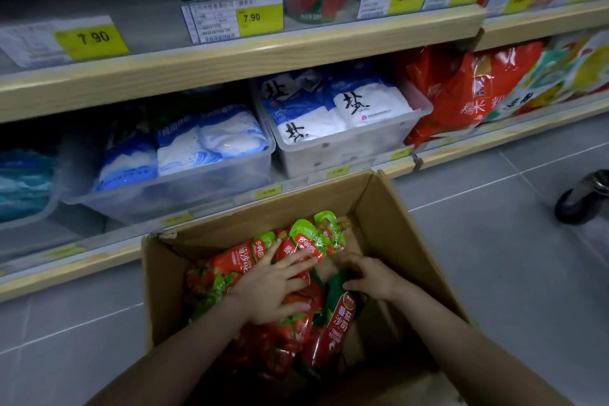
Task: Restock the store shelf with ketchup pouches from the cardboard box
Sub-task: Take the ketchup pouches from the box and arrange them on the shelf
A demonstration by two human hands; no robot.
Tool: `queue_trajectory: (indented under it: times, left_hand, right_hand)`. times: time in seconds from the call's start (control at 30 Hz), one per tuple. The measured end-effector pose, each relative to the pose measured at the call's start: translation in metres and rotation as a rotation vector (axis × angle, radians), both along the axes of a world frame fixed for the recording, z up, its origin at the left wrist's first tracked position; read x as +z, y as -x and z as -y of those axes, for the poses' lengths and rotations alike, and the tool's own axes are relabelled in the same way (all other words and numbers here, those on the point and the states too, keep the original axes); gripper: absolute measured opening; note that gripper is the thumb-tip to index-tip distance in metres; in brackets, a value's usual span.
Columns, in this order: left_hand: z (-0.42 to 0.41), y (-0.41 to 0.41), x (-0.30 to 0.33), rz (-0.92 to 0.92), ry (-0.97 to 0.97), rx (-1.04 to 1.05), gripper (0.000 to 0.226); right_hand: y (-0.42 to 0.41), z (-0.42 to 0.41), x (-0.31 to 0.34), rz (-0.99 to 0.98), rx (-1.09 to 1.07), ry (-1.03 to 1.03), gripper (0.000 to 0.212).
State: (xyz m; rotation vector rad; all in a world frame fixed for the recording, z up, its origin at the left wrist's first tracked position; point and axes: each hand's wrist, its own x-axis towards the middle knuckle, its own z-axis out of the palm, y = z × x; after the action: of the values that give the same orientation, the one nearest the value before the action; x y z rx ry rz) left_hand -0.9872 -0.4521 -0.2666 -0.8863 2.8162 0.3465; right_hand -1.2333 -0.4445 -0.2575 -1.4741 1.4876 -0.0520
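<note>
In the cardboard box (pixel 389 208) on the floor below the shelf (pixel 230 53), the ketchup pouches (pixel 230 264) lie in a loose, overlapping heap; the left hand (pixel 273 287) rests flat and spread on top of them, gripping nothing, while the right hand (pixel 370 275) curls its fingers around the dark top end of one pouch (pixel 336 323). They look soft, glossy and likely slippery — probably floppy with liquid weight; best pinched at the stiffer top seam, or scooped from beneath.

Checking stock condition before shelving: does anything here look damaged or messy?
The ketchup pouches lie jumbled at angles in the cardboard box, not stacked. No spill or tear shows.
</note>
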Motion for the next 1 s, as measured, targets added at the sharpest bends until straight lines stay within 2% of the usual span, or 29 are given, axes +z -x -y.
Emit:
queue_trajectory:
  times: [0.13,0.3,0.53,0.7,0.8,0.87,0.93,1.0]
  left_hand:
    - [0.007,-0.011,-0.001,0.059,0.007,-0.003,0.071]
    - [0.002,-0.009,0.004,0.051,-0.021,0.025,0.070]
    - [-0.006,-0.001,0.044,-0.104,-0.145,0.226,0.077]
    - [0.000,0.003,0.091,-0.330,-0.317,0.433,0.081]
    - [0.001,0.006,0.113,-0.409,-0.445,0.485,0.086]
    - [-0.002,0.009,0.125,-0.461,-0.558,0.504,0.073]
    - [-0.003,0.008,0.136,-0.585,-0.588,0.571,0.052]
    - [0.003,0.003,0.150,-0.714,-0.597,0.662,0.044]
  right_hand:
    - [0.004,0.003,-0.002,-0.075,0.098,-0.048,0.031]
    - [0.004,0.002,0.024,0.003,0.094,0.030,0.010]
    - [-0.018,0.014,0.094,0.013,0.260,0.154,0.017]
    - [-0.034,0.025,0.147,-0.055,0.398,0.234,0.019]
    - [-0.045,0.033,0.184,-0.073,0.472,0.283,0.020]
    - [-0.052,0.041,0.210,-0.058,0.475,0.332,0.018]
    - [-0.059,0.050,0.232,0.001,0.427,0.390,0.017]
    - [-0.065,0.057,0.247,0.069,0.326,0.470,0.017]
